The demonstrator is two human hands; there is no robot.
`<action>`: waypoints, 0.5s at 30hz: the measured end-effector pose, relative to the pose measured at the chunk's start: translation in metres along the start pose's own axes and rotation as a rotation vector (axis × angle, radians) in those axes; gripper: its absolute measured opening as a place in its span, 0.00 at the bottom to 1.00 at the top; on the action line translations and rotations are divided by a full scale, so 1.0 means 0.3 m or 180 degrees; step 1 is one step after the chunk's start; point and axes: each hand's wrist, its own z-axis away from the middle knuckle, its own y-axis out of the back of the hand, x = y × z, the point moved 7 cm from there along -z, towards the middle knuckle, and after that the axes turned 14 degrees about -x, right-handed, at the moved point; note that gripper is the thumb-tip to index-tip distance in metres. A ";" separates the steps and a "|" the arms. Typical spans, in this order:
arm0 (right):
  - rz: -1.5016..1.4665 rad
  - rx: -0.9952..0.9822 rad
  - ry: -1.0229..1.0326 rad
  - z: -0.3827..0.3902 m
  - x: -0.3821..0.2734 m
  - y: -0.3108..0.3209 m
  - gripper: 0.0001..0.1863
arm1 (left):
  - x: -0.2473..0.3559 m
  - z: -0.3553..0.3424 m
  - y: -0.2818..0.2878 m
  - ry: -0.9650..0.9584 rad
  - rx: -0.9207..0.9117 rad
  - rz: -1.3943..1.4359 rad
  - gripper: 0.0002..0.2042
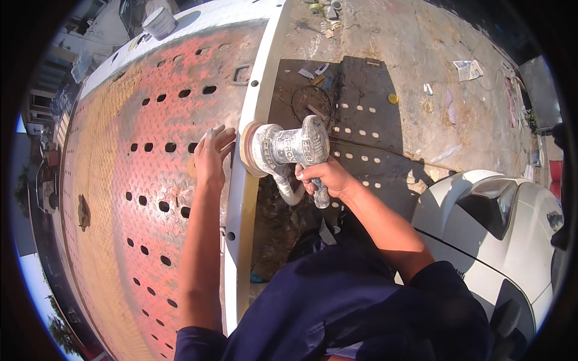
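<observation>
From the head camera, your right hand has its grip clamped on the handle of a grey sander, whose round pad presses sideways against the pale painted edge of a big metal plate. Your left hand lies flat on that plate, fingers spread and holding nothing, just beside the sander's pad (the plate is reddish, ribbed and dotted with oval holes). Below on the right sits a white car; a white bucket stands at the plate's far end
</observation>
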 end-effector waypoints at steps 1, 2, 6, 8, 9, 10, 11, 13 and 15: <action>-0.0120 -0.0088 0.0044 0.016 0.046 -0.014 0.08 | 0.005 -0.025 -0.023 0.0029 -0.0125 -0.0035 0.27; -0.0252 -0.0221 -0.0002 0.022 0.102 -0.005 0.10 | 0.010 -0.053 -0.048 0.0060 -0.0250 -0.0070 0.27; -0.0405 -0.0255 0.0033 0.030 0.187 -0.014 0.10 | -0.002 -0.158 -0.053 0.0069 -0.0345 -0.0004 0.26; -0.0634 -0.0187 0.0150 0.008 0.214 0.018 0.10 | -0.019 -0.191 -0.059 0.0065 -0.0195 0.0054 0.26; -0.0750 -0.0142 0.0201 0.000 0.218 0.032 0.10 | -0.026 -0.195 -0.063 0.0017 -0.0113 -0.0113 0.25; -0.0754 -0.0120 0.0211 -0.006 0.209 0.045 0.10 | -0.033 -0.191 -0.062 -0.0034 -0.0027 -0.0283 0.25; -0.0816 -0.0103 0.0241 -0.025 0.213 0.072 0.10 | -0.035 -0.187 -0.059 -0.0086 0.0062 -0.0456 0.25; -0.0954 -0.0070 0.0264 -0.072 0.239 0.126 0.10 | -0.003 -0.176 -0.090 -0.0360 0.0030 -0.0881 0.26; -0.1042 -0.0028 0.0236 -0.123 0.226 0.188 0.10 | 0.014 -0.178 -0.115 -0.0543 -0.0014 -0.1374 0.27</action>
